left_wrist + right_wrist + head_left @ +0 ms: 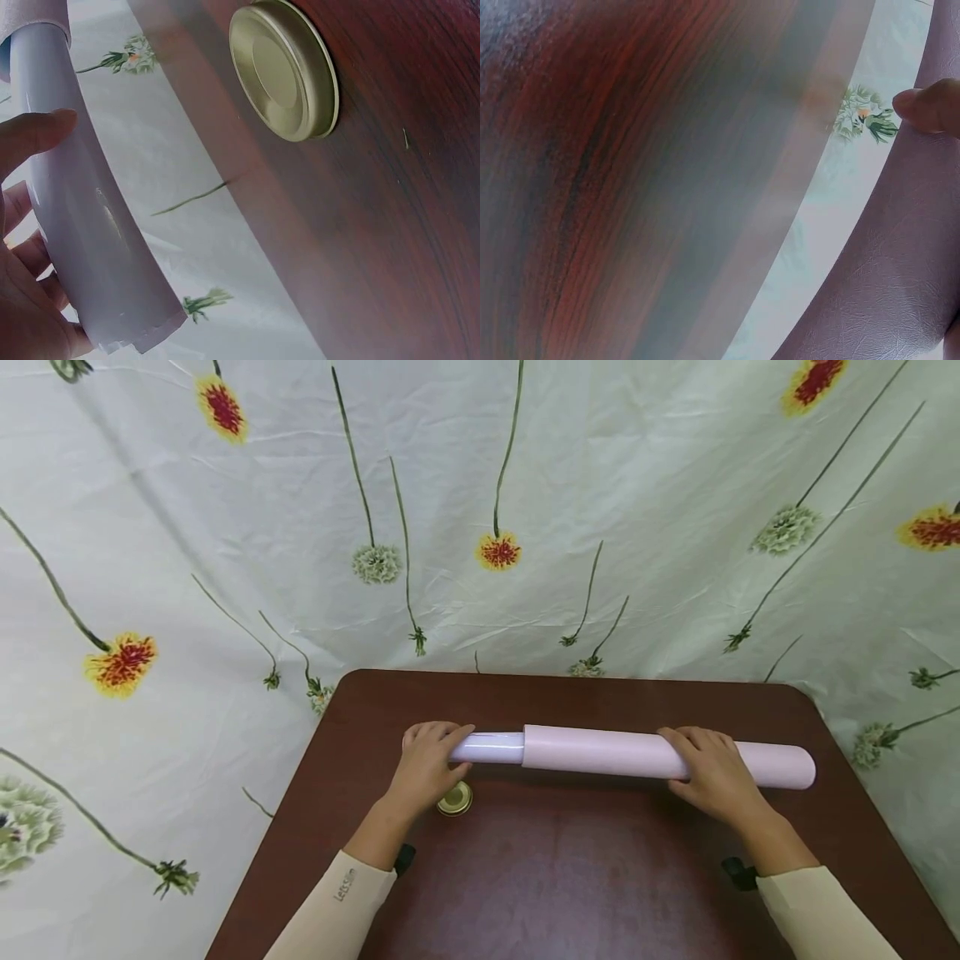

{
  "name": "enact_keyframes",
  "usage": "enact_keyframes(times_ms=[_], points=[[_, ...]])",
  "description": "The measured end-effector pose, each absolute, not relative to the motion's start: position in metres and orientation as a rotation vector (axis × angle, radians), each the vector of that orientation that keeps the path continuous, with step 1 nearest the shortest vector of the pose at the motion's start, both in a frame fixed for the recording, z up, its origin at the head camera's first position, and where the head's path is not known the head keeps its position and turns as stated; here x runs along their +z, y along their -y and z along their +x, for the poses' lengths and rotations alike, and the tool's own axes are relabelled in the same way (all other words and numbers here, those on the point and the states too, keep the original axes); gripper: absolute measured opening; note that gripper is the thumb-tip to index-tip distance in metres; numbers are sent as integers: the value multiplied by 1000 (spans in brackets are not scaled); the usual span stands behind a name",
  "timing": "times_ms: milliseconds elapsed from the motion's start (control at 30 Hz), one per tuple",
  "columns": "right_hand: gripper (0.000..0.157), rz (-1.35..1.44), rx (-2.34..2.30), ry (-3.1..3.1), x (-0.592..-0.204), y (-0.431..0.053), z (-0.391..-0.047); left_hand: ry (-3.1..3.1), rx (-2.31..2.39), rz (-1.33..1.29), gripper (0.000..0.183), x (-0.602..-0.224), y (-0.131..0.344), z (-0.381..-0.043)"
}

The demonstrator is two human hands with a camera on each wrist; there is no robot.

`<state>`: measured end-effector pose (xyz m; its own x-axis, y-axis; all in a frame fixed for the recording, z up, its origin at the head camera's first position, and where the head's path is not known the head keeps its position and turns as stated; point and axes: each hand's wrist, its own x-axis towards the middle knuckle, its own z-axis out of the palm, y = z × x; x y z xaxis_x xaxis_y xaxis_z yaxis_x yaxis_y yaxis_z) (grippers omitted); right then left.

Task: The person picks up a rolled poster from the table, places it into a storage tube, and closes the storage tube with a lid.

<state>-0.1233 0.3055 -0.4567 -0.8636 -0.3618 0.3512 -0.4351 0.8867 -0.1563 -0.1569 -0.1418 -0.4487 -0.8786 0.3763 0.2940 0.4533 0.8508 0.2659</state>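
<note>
A: Head view, left hand point(426, 766) first – what's it got?
B: Fingers curled over the glossy inner tube point(491, 747), gripping its bare end. Left wrist view confirms: thumb point(34, 135) on top, fingers under the tube point(82, 225).
A: Right hand point(712, 772)?
B: Wrapped over the pink roll point(600, 752), holding it near its right part. Right wrist view only shows a thumb tip point(930, 109) against the textured roll point(885, 270).
A: Where does it all lie?
B: Roll lies crosswise on the brown table point(585, 877), spanning between both hands, tube sticking out its left end.
A: Nearby?
B: Gold lid point(454, 798) just beside the left hand, toward the person. Floral cloth point(480, 510) beyond the table.
</note>
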Motion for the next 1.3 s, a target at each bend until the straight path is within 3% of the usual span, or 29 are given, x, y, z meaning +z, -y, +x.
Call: enact_keyframes(times_ms=[567,967,1300], points=[[82,576,335,2759,-459,-300,-122,2789,-499,-675,62,-451,135,-155],[82,567,309,2763,-458,-301,-123,2782,-552,-653,75,-448,144,-158],[84,579,301,2731,-456,-303,-122,2811,-809,-487,65,-445,161,-158]])
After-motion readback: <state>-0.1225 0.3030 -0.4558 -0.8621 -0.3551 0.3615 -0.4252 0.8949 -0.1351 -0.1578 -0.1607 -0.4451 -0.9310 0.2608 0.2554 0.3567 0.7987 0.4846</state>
